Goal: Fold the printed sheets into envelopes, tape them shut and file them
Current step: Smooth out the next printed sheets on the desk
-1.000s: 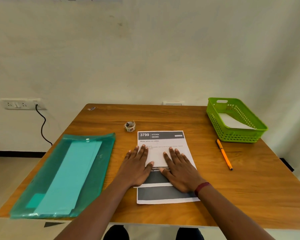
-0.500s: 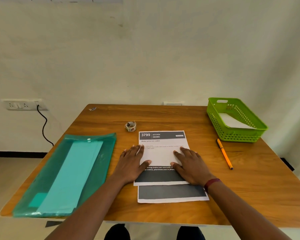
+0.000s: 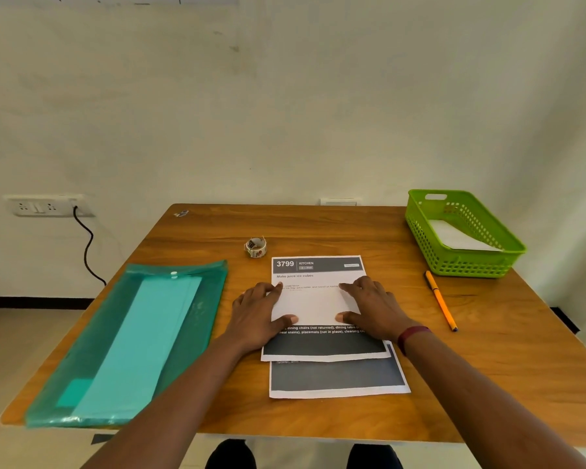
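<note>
Sheet [image 3: 313, 304] lengthwise away (header [image 3: 318, 264] farthest)

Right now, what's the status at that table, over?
Left hand and right hand flat, pressing the top printed sheet at its side edges. Second sheet lies under it. Tape roll and pen sit apart from both.

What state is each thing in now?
Top printed sheet, flat, pressed by both hands.
Second sheet, underneath, lower part showing.
Left hand, flat on top sheet.
Right hand, flat on top sheet.
Green folder, flap down, teal paper inside.
Tape roll, untouched.
Orange pen, untouched.
Green basket, holds white paper.
</note>
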`<state>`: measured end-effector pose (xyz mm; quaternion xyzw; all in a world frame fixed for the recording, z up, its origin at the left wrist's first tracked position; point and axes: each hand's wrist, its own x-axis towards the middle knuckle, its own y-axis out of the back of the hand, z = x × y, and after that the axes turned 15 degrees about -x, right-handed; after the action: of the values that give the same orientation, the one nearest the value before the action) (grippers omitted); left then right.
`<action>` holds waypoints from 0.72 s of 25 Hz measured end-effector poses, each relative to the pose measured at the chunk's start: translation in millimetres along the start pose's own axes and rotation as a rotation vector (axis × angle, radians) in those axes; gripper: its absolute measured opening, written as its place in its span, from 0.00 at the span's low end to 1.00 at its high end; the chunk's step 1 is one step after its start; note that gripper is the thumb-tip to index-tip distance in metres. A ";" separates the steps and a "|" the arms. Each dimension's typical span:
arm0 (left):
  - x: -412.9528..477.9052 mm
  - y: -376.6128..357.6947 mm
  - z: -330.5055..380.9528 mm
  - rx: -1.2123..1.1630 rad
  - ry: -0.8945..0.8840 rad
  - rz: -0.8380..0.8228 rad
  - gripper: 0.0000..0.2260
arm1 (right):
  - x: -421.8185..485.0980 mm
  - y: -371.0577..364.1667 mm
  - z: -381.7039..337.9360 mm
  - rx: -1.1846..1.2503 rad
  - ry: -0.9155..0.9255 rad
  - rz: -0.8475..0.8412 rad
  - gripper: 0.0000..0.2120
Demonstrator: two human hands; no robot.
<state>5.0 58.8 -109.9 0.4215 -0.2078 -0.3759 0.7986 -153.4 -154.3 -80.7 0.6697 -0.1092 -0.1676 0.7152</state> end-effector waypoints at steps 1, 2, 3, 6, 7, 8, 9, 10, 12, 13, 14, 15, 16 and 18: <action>-1.2 -1.6 -1.5 -0.019 -0.010 0.020 0.36 | 0.4 -0.1 0.2 -0.004 0.001 -0.002 0.35; -2.3 -2.9 -2.3 -0.034 -0.026 0.042 0.35 | 1.1 -0.1 0.3 -0.007 0.001 -0.001 0.36; -3.2 -3.6 -2.8 -0.047 -0.044 0.062 0.35 | 1.9 0.2 0.6 -0.009 0.000 0.003 0.36; -6.4 -4.7 -2.1 -0.075 -0.086 0.112 0.35 | 4.1 -0.1 0.3 -0.002 -0.010 0.034 0.38; -8.0 -4.6 -1.5 -0.079 -0.096 0.129 0.35 | 4.3 -0.6 -0.3 -0.002 -0.016 0.049 0.39; -9.6 -4.4 -0.6 -0.085 -0.105 0.144 0.35 | 4.0 -0.9 -0.8 -0.006 -0.023 0.065 0.40; -10.7 -3.9 0.6 -0.094 -0.114 0.160 0.36 | 3.5 -1.1 -1.1 -0.014 -0.028 0.082 0.40; -11.9 -3.4 2.6 -0.103 -0.124 0.175 0.36 | 2.6 -1.3 -1.2 -0.023 -0.032 0.102 0.40; -13.9 -2.6 8.5 -0.118 -0.143 0.199 0.35 | -0.2 -1.3 -1.5 -0.041 -0.036 0.148 0.39; -15.2 -2.7 11.9 -0.122 -0.149 0.211 0.34 | -2.5 -1.0 -2.1 -0.047 -0.035 0.174 0.38; -16.3 -2.6 15.2 -0.127 -0.153 0.227 0.33 | -4.8 -1.0 -2.7 -0.049 -0.032 0.201 0.36; -17.5 -2.2 18.1 -0.139 -0.154 0.250 0.32 | -7.4 -1.0 -3.0 -0.045 -0.030 0.230 0.34; -18.6 -0.9 21.1 -0.162 -0.151 0.280 0.30 | -10.4 -1.1 -2.9 -0.026 -0.029 0.261 0.31; -20.1 4.4 26.0 -0.217 -0.158 0.346 0.24 | -15.9 -0.2 -1.5 0.065 -0.034 0.342 0.24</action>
<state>-22.7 62.6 -92.0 0.2604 -0.2973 -0.2852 0.8732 -167.5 -146.8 -79.9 0.6611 -0.2392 -0.0511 0.7093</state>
